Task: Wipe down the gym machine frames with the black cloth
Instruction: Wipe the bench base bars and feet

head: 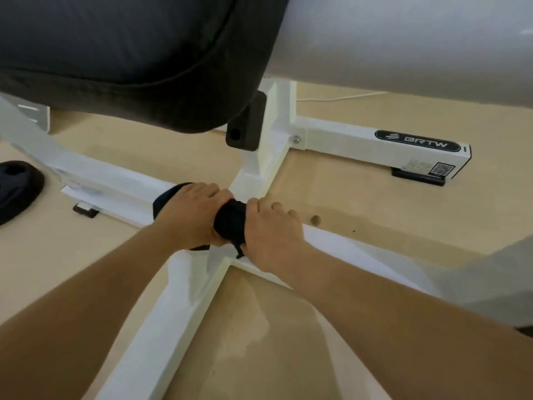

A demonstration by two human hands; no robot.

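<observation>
The white gym machine frame [178,307] lies low on the floor, its bars meeting in a cross at the middle of the view. A black cloth [230,223] is bunched over the bar at that junction. My left hand [193,215] grips the cloth from the left, with part of the cloth showing behind its fingers. Pressed against the cloth from the right, my right hand [274,229] has its fingers curled over the bar. Both forearms reach in from the bottom corners.
A black padded seat [124,53] hangs overhead at upper left, with a black bracket [245,125] beneath it. A white branded base bar [375,145] runs right, ending in a black foot [418,177]. A black weight plate [17,189] lies left on the tan floor.
</observation>
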